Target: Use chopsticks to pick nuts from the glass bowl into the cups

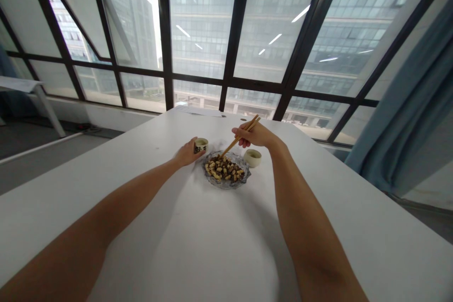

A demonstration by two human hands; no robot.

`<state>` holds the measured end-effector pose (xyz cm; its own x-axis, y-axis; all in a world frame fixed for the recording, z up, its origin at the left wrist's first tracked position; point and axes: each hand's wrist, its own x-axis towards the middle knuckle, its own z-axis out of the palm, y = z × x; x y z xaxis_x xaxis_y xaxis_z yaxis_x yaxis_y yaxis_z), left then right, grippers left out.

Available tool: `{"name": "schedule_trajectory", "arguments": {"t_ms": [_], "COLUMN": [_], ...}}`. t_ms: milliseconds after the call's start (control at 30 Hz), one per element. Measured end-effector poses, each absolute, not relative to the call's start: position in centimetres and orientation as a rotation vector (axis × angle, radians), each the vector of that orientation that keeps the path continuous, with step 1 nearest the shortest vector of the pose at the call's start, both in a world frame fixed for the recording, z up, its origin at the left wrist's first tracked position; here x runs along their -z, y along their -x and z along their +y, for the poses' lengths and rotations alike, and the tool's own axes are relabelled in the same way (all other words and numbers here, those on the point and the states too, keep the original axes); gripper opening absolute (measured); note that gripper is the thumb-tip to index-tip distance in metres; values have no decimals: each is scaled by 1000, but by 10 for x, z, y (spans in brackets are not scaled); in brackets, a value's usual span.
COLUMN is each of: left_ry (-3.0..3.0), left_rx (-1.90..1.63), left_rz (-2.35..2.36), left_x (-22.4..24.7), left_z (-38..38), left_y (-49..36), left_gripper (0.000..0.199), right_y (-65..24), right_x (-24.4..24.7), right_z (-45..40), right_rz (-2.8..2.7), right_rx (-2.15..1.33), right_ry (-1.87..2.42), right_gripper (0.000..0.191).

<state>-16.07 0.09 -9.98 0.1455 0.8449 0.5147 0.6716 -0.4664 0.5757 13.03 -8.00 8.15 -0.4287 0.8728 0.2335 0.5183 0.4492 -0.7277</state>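
Observation:
My right hand [255, 134] grips a pair of wooden chopsticks [238, 138], slanting down to the left. Their tips reach the far left part of a heap of mixed pale and dark pieces [226, 169], perhaps nuts or beans. This heap lies in a clear glass plate with a wavy rim [245, 180]. Around a small cream cup with dark lettering [201, 143], at the plate's upper left, my left hand [188, 153] is wrapped. A second small cream cup [252, 158] stands untouched to the right of the plate, near my right wrist. Too small to tell is whether the tips pinch a piece.
The white table [219, 236] runs up to a wall of dark-framed windows [230, 37]. Paper-like sheets [198, 111] lie at its far edge, with small dark round spots nearby. A blue curtain [406, 104] hangs at the right. Another white table [21, 85] stands at far left.

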Motion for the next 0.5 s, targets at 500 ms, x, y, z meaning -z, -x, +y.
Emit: {"name": "schedule_trajectory", "arguments": {"t_ms": [500], "left_ry": [-2323], "left_rx": [-1227], "left_rz": [1456], "left_x": [98], "left_z": [-1], "left_y": [163], "left_gripper": [79], "right_y": [-156], "right_x": [-94], "right_z": [-86], "right_rz": [-1959], "right_rx": [-738], "right_ry": [990], "right_gripper": [56]}}
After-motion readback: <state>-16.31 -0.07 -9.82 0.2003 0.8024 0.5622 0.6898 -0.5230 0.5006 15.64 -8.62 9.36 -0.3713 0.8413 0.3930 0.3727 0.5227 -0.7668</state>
